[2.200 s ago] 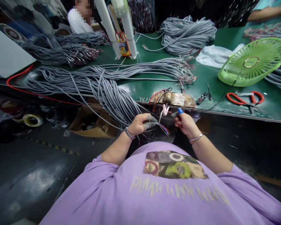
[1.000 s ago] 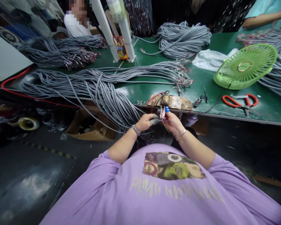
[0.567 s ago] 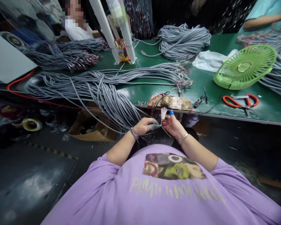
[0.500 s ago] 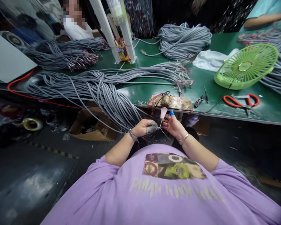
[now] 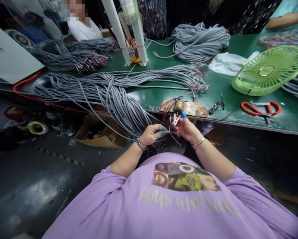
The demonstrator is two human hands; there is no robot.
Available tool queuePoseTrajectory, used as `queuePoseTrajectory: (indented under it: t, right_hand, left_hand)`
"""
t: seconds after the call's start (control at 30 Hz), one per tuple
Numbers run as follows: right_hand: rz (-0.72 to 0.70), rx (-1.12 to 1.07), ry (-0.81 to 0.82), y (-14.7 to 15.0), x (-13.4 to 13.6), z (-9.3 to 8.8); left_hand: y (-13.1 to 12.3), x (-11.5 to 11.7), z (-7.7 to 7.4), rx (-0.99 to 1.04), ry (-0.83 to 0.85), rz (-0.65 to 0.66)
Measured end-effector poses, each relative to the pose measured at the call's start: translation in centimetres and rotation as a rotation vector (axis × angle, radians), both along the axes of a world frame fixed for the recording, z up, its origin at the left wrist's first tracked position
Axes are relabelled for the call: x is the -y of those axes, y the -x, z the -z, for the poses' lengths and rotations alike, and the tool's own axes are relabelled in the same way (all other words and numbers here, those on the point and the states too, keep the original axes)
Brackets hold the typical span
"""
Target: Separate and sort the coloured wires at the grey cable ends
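My left hand [image 5: 151, 134], with grey covers on its thumb and finger, pinches a grey cable near its stripped end. From that end, thin coloured wires [image 5: 175, 133] and a pale strand [image 5: 175, 139] stick out toward the right. My right hand [image 5: 187, 128] is closed just beside them, a blue cover on one fingertip. Small pale pinkish strips [image 5: 175, 119] stick up from its curled fingers; their exact kind is unclear. A large bundle of grey cables [image 5: 121, 106] droops over the table edge beside my left hand.
On the green table [image 5: 228, 122] lie a taped wooden block [image 5: 188, 108], small black snips [image 5: 214, 108], red-handled pliers [image 5: 260, 109] and a green fan [image 5: 268, 71]. More cable coils [image 5: 201, 43] lie behind. A cardboard box [image 5: 99, 132] stands below. Two other people sit across the table.
My right hand has drawn slightly away from the cable end, and the pale strips in it look spread apart instead of bunched. The coloured wires show more. The view has shifted slightly.
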State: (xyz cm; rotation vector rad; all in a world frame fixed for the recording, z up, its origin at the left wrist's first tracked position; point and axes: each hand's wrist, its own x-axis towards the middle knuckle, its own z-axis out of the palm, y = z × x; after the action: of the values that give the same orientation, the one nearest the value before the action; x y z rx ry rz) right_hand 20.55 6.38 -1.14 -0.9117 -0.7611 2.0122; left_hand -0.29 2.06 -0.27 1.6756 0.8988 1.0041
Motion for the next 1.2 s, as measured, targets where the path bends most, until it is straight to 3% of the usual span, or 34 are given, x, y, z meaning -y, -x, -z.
queuePoseTrajectory:
  t: [0.3, 0.47, 0.8, 1.07, 1.2]
  right_hand:
    - [0.095, 0.067, 0.039, 0.4, -0.1, -0.5]
    - [0.194, 0.075, -0.014, 1.0, -0.3, -0.4]
    - [0.259, -0.011, 0.006, 1.6, 0.1, -0.7]
    - [0.173, -0.038, 0.122, 0.5, 0.8, 0.3]
    - [0.176, 0.012, 0.137, -0.6, 1.0, 1.2]
  left_hand:
    - [-1.4, -2.3, 1.2, 0.057, 0.059, -0.065]
    - [-2.0, -2.6, 1.6, 0.080, 0.084, -0.030]
    - [-2.5, -2.8, 2.1, 0.036, 0.089, 0.007]
    - [-1.2, -0.9, 2.2, 0.022, 0.164, 0.085]
    - [0.0, 0.9, 3.2, -0.062, 0.125, 0.094]
